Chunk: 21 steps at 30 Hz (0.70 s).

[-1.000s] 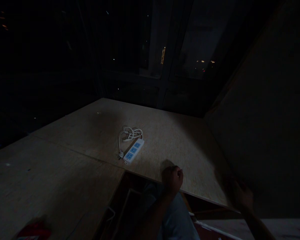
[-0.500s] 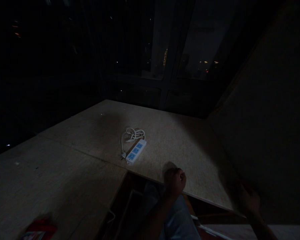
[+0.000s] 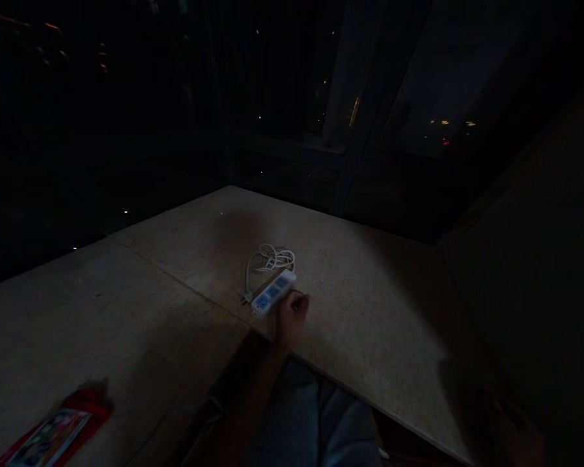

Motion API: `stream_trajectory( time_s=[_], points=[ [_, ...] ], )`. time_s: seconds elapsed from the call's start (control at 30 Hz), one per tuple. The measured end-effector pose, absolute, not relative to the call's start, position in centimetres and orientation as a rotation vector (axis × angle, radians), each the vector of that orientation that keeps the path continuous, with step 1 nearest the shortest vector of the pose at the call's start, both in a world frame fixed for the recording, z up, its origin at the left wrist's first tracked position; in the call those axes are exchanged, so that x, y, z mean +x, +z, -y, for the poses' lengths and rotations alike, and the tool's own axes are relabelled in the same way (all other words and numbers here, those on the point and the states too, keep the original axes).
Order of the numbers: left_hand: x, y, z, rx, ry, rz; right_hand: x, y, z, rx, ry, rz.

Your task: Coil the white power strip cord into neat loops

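Note:
A white power strip [image 3: 274, 293] with blue sockets lies on a pale wooden board [image 3: 370, 311], its white cord [image 3: 271, 259] coiled just behind it. My left hand [image 3: 292, 314] reaches over the board's near edge and sits right beside the strip's near side, touching or almost touching it, fingers curled. My right hand [image 3: 511, 421] is a dim shape at the lower right, near the board's front edge. Its fingers are lost in the dark.
A second board [image 3: 102, 324] joins on the left and carries a red printed packet [image 3: 53, 434] at its near edge. An upright panel [image 3: 540, 259] rises on the right. Dark windows [image 3: 350, 130] stand behind. My grey-trousered legs [image 3: 321, 421] fill the gap between the boards.
My left hand has moved from the board's front edge forward and left to the power strip. The view has swung left, and the right hand has dropped toward the lower right corner.

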<state>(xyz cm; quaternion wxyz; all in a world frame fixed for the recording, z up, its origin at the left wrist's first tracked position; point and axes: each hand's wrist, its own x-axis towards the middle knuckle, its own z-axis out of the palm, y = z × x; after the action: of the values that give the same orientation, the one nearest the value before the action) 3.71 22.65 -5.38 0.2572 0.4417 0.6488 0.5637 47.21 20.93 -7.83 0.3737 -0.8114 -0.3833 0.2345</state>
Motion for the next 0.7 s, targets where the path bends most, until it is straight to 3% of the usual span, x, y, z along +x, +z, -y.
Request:
stream_trajectory(
  time_s=[0.07, 0.17, 0.3, 0.7],
  points=[
    [0.6, -3.7, -23.4, 1.33, 1.407, -2.091, 46.8, -7.5, -21.2, -2.084, 0.622, 0.983],
    [-2.0, -1.6, -24.2, 1.643, 0.829, -2.413, 46.1, -7.3, -21.5, -2.006, 0.664, 1.03],
    [-2.4, -1.3, -25.5, 1.619, 0.259, -2.556, 44.6, -6.6, -21.9, -1.965, 0.706, 0.943],
    [4.2, -4.2, -25.6, 1.805, 0.354, -2.33, 41.0, -6.9, -23.8, -1.66, 0.806, 0.987]
  ],
)
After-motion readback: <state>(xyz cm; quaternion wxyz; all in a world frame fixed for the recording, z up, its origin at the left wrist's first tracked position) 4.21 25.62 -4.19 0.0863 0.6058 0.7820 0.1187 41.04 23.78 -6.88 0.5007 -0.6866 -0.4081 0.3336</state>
